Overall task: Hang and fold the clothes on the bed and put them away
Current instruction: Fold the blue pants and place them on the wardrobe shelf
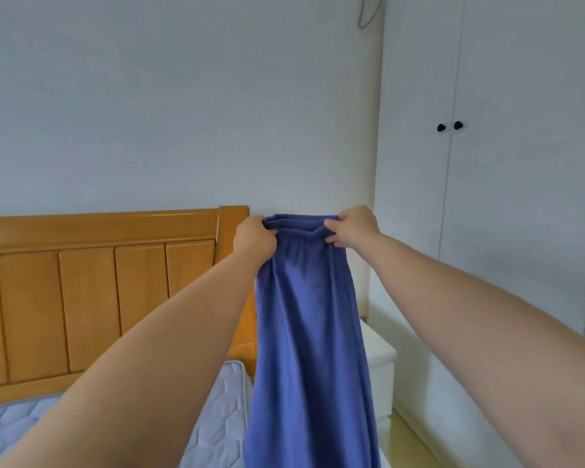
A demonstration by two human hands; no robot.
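Observation:
A pair of blue trousers (311, 332) hangs straight down in front of me, held up by its elastic waistband. My left hand (254, 239) grips the waistband's left end. My right hand (353, 228) pinches the right end, thumb in front of the cloth. Both arms are stretched out at about headboard height. The trousers' lower part runs out of the frame at the bottom, over the corner of the bed.
A quilted pale mattress (17, 430) lies at lower left against an orange wooden headboard (98, 265). A white bedside cabinet (380, 366) stands right of the bed. White wardrobe doors with two black knobs (450, 126) fill the right side.

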